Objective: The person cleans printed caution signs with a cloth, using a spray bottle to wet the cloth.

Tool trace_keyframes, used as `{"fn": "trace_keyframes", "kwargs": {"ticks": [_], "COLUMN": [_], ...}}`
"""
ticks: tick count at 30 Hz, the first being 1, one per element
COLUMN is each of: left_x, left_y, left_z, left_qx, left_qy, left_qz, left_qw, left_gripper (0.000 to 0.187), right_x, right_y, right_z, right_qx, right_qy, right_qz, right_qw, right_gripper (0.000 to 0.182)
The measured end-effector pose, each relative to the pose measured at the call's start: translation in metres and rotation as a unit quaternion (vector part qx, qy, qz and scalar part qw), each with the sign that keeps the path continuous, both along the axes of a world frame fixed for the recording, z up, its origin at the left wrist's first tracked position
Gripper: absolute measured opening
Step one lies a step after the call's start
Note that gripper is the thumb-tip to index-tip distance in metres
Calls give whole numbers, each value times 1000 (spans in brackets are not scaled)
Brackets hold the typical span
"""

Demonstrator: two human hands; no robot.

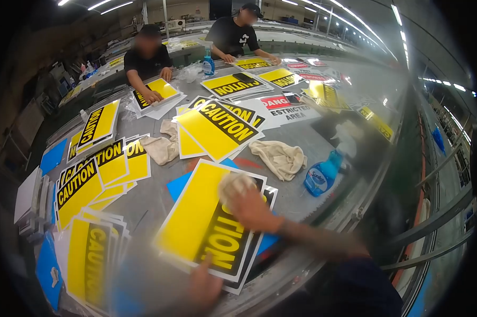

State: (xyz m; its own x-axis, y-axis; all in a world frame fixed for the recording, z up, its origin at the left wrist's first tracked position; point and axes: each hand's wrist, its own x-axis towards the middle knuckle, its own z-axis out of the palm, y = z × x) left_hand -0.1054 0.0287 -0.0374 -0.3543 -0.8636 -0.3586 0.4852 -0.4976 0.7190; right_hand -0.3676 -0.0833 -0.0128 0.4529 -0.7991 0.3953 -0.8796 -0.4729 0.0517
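Item, my right hand [247,205]: forearm reaching in from lower right, hand blurred, closed on a pale rag [236,185] and pressed to the sign. Item, my left hand [204,285]: at the bottom edge, fingers laid flat and loose on the near border. Item, yellow CAUTION sign [196,222]: flat on the grey table [296,198], directly under both hands. Item, blue spray bottle [322,175]: lying right of the sign.

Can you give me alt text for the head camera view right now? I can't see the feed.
The right hand presses a rag onto a yellow caution sign while the left hand steadies its near edge. More signs, cloths and a blue spray bottle cover the table, where two other people work.
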Motion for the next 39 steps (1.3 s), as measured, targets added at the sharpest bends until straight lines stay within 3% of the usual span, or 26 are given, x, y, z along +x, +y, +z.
{"fn": "trace_keyframes", "kwargs": {"ticks": [2,3,4,5,7,8,10,11,13,14,16,18,20,22,24,27,28,29,30,31,32,34,36,37,38,39], "left_x": [-12,-11,-8,-3,-2,-6,-13,-13,2,0,-4,-12,-13,-10,-10,-14,-13,-16,-15,-15,-9,4,0,-1,-10,-15], "left_y": [-7,-9,-8,-6,-5,-4,-5,-5,-7,-7,-7,-11,-10,-3,-8,-12,-12,-13,-11,-7,-5,-3,0,-1,-5,-3], "left_z": [25,26,25,17,15,20,23,26,-7,-4,2,25,16,30,24,21,15,20,30,41,27,-2,0,-7,23,13], "left_qx": [43,65,89,14,-7,19,80,81,12,14,18,88,45,109,88,80,84,82,82,97,61,9,41,56,134,126], "left_qy": [93,116,135,28,-30,-9,102,92,-5,4,24,153,100,108,99,103,111,140,162,140,67,-23,22,43,117,117], "left_qz": [32,38,45,9,-15,-2,47,53,12,15,22,61,49,29,15,48,53,57,58,71,20,-25,9,28,66,86], "left_qw": [994,990,986,999,999,1000,990,991,1000,1000,999,982,993,988,991,990,989,985,982,983,996,999,999,997,982,981], "left_gripper": [47,47,47,46,44,43,42,42,43,44,47,49,48,40,47,48,50,51,52,51,50,49,49,50,50,46], "right_x": [60,82,79,71,37,13,-25,-35,-31,-25,26,58,35,2,-30,-15,15,48,75,77,81,58,10,-8,-21,-27], "right_y": [57,82,78,70,39,16,-19,-25,-21,-11,33,76,51,13,-18,-5,16,46,73,78,85,53,2,-13,-24,-34], "right_z": [3,13,12,10,6,5,1,1,0,4,-13,4,-3,9,2,4,-14,-9,19,16,11,7,-6,-4,-1,-5], "right_qx": [14,85,89,95,73,-2,-13,-25,3,21,49,136,151,47,16,85,40,21,83,98,114,84,19,28,38,29], "right_qy": [-77,-172,-167,-164,-113,-37,-78,-99,27,91,-147,-132,-124,-121,-112,81,-109,-134,-199,-183,-172,-105,20,-8,-32,-39], "right_qz": [130,121,125,129,113,101,-12,-45,-20,-8,116,148,150,66,5,20,63,99,152,175,201,189,125,60,-14,-24], "right_qw": [988,974,974,973,984,994,997,994,999,996,981,971,969,989,994,993,991,986,965,962,958,973,992,998,999,999], "right_gripper": [49,46,45,45,41,37,38,36,36,36,47,50,48,44,41,48,45,42,42,44,45,49,53,54,55,55]}}
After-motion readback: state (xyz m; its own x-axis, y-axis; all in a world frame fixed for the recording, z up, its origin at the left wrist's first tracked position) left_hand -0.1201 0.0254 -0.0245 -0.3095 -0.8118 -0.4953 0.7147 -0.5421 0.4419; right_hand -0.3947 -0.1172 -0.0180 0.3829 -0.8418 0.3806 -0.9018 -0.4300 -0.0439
